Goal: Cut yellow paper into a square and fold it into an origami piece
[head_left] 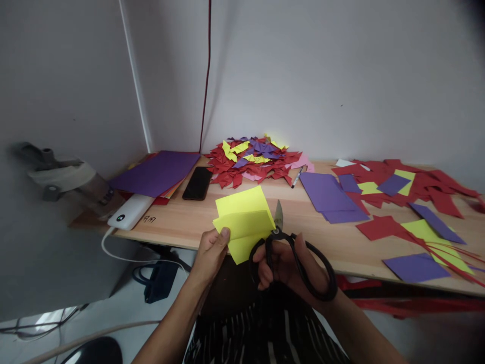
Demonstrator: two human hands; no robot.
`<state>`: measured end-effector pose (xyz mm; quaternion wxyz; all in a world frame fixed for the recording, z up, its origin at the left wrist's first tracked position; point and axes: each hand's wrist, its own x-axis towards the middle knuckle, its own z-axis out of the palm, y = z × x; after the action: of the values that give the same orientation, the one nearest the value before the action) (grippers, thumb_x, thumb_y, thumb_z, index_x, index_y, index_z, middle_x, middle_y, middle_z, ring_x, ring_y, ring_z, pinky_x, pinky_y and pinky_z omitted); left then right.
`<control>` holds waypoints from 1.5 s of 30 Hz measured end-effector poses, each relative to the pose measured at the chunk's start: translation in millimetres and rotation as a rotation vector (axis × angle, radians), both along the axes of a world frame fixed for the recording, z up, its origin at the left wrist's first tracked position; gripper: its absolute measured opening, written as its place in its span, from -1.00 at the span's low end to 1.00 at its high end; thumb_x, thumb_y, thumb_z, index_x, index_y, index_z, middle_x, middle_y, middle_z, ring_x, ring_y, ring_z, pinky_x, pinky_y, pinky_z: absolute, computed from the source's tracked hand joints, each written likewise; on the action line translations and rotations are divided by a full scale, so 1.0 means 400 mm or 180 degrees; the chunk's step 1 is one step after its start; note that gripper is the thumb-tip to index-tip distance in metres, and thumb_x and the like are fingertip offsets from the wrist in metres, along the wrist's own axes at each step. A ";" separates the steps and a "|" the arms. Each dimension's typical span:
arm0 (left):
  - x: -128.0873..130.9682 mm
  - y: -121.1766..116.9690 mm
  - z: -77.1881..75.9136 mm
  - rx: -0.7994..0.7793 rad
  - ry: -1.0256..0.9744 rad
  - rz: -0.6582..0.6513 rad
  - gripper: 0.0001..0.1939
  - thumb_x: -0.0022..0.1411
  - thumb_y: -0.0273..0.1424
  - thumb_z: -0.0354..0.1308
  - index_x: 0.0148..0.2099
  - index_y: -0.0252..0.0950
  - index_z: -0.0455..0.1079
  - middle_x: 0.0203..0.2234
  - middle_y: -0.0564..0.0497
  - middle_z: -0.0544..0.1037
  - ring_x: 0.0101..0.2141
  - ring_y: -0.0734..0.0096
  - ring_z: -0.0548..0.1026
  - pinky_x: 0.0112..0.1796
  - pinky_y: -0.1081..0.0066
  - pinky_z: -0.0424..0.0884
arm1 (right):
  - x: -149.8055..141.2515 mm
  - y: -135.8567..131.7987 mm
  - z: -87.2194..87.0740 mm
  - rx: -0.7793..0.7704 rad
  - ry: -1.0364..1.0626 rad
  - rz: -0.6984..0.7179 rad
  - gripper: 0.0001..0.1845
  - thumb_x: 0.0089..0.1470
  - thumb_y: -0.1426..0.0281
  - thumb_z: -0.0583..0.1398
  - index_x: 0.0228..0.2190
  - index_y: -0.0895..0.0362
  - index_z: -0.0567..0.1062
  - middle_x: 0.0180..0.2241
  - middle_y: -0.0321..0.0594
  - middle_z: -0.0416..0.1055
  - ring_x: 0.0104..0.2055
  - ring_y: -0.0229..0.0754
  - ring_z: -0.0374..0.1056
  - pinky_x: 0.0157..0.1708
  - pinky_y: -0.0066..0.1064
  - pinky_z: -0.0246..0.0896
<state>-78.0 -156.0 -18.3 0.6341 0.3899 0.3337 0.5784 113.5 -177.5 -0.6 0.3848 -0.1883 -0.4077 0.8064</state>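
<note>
My left hand [214, 248] is closed on yellow paper [242, 222], thumb on top, at the front edge of the table. The paper shows as overlapping pieces, with a crease across the lower part. In my right hand [290, 265] is a pair of black-handled scissors [278, 233], fingers and thumb through the loops. The handles are spread, and one blade points up and away. The scissors' pivot sits by the paper's right edge; the other blade is hidden, apparently behind the paper.
A heap of folded red, yellow and purple paper pieces [253, 159] lies against the wall. Purple sheets [329, 197], red scraps [420, 187] and a marker [296, 178] are to the right. On the left are a phone [197, 183], a purple stack [157, 172], a power bank [131, 212] and a bottle [83, 187].
</note>
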 end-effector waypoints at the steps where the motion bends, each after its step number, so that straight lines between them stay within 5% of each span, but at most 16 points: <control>1: 0.002 -0.001 0.002 -0.0013 -0.0011 -0.0001 -0.60 0.12 -0.12 0.26 -0.27 -0.42 0.54 -0.42 -0.13 0.60 -0.36 0.25 0.56 -0.35 0.38 0.44 | -0.002 0.000 -0.002 0.0029 0.0009 -0.0034 -0.16 0.16 -0.18 -0.17 -0.18 0.29 0.50 -0.47 -0.17 0.36 -0.37 -0.17 0.36 -0.24 -0.28 0.27; 11: 0.007 0.000 -0.009 -0.0060 0.0004 -0.0033 -0.57 0.09 -0.09 0.27 -0.29 -0.42 0.54 -0.45 -0.13 0.59 -0.36 0.22 0.55 -0.36 0.35 0.43 | -0.020 -0.011 -0.013 -0.0041 -0.0007 -0.0402 -0.23 0.10 -0.21 -0.06 -0.32 0.23 0.51 -0.61 -0.31 0.23 -0.55 -0.29 0.23 -0.45 -0.41 0.27; 28: -0.002 -0.009 0.003 -0.0048 0.0257 -0.0002 -0.49 0.05 -0.02 0.27 -0.25 -0.43 0.57 -0.36 -0.21 0.63 -0.26 0.06 0.57 -0.25 0.22 0.48 | -0.025 -0.032 -0.030 -0.0099 -0.0531 -0.0849 -0.26 0.11 -0.21 -0.06 -0.51 0.20 0.43 -0.79 -0.50 -0.03 -0.80 -0.44 -0.15 -0.83 -0.58 -0.05; 34: -0.008 -0.004 0.020 0.0016 0.0191 -0.0096 -0.07 0.09 0.31 -0.18 -0.22 -0.46 0.60 -0.25 -0.33 0.61 -0.14 -0.05 0.54 -0.10 0.09 0.43 | -0.011 -0.024 -0.054 0.0313 -0.0509 -0.0676 -0.25 0.19 -0.15 -0.18 -0.69 0.15 0.27 -0.81 -0.43 -0.01 -0.80 -0.44 -0.07 -0.81 -0.59 -0.13; 39: -0.017 0.001 0.026 0.0121 0.1241 0.0208 -0.61 0.07 -0.10 0.29 -0.23 -0.33 0.62 -0.28 -0.17 0.65 -0.27 0.17 0.57 -0.26 0.35 0.43 | -0.001 -0.021 -0.057 0.0434 -0.0529 -0.0320 -0.22 0.16 -0.20 -0.24 -0.64 0.14 0.28 -0.77 -0.39 0.07 -0.75 -0.40 0.03 -0.75 -0.54 -0.04; 45: -0.019 0.001 0.031 0.0398 0.1636 0.0093 -0.76 0.14 -0.24 0.26 -0.23 -0.27 0.62 -0.27 -0.12 0.65 -0.26 0.24 0.58 -0.24 0.42 0.42 | -0.006 -0.021 -0.042 0.0362 -0.0337 -0.0389 -0.27 0.13 -0.22 -0.18 -0.55 0.12 0.36 -0.72 -0.33 0.18 -0.68 -0.30 0.14 -0.65 -0.43 0.07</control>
<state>-85.7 -155.8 -5.9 0.4948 0.5575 0.4531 0.4890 111.0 -186.1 -17.5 0.4212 -0.2330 -0.4604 0.7458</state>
